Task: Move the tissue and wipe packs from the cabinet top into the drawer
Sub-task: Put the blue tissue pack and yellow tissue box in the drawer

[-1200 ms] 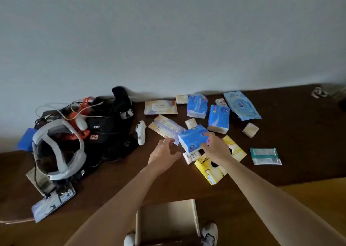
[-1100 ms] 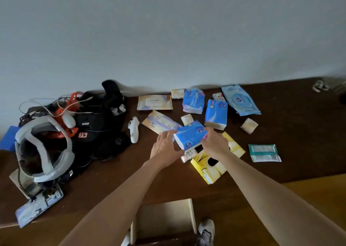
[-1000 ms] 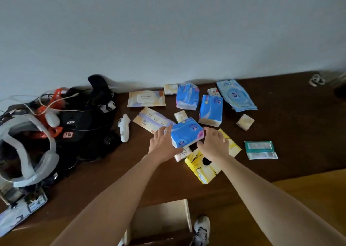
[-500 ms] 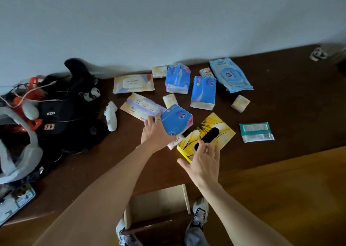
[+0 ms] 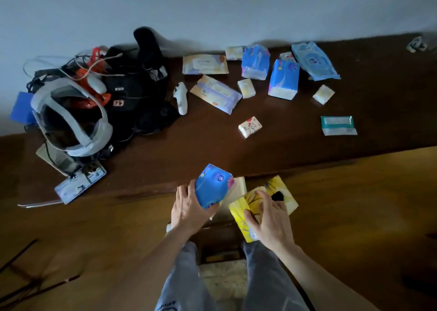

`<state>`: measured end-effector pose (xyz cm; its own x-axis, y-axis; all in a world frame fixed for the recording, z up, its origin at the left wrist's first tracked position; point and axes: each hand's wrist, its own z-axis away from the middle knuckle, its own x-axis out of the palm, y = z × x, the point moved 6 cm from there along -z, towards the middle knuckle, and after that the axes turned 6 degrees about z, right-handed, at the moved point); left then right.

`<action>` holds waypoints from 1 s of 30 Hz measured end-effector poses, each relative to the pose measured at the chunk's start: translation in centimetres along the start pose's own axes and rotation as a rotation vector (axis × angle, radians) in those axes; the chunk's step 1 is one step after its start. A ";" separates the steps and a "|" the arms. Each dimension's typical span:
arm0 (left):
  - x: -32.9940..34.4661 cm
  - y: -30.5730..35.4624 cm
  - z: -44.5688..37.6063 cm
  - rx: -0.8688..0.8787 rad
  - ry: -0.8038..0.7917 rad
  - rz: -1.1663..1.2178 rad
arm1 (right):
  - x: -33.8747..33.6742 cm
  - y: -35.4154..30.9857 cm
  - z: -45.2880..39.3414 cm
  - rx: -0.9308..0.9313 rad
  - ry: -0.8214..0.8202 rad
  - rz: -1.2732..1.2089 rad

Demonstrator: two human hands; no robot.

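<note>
Blue pack (image 5: 212,187), yellow box (image 5: 262,206) now off cabinet top (image 5: 283,149).

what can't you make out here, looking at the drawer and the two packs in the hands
Head view only:
- Drawer interior: covered by both packs and hands.
- Yellow tissue box near end: under the right hand.
- Blue pack print: too blurred to read; the left hand hides its lower edge.
</note>
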<state>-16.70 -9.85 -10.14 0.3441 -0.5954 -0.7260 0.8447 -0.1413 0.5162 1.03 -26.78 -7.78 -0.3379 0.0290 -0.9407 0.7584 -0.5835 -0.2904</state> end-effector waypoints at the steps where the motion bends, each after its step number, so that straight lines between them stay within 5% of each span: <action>1: 0.7 -1.7 0.9 -0.027 -0.035 -0.017 | 1.5 -0.5 1.2 -0.002 -0.061 -0.012; 7: 5.5 -10.4 2.7 -0.196 -0.155 -0.071 | 10.5 -3.0 2.8 -0.152 -0.420 0.050; 15: 13.4 -19.1 -1.7 -0.455 -0.070 0.007 | 24.9 0.0 -3.7 -0.132 -0.708 0.049; 25: 23.6 -25.9 -12.8 -0.086 -0.015 -0.236 | 40.9 5.0 -9.9 0.027 -0.680 -0.133; 30: 28.6 -28.5 -16.2 -0.054 0.076 -0.272 | 47.0 6.8 -12.9 0.088 -0.597 -0.086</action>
<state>-24.30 -9.98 -52.97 0.1301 -0.4802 -0.8674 0.9301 -0.2439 0.2745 -2.50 -18.97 -56.26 -0.6695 -0.3665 -0.6461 0.6741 -0.6651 -0.3213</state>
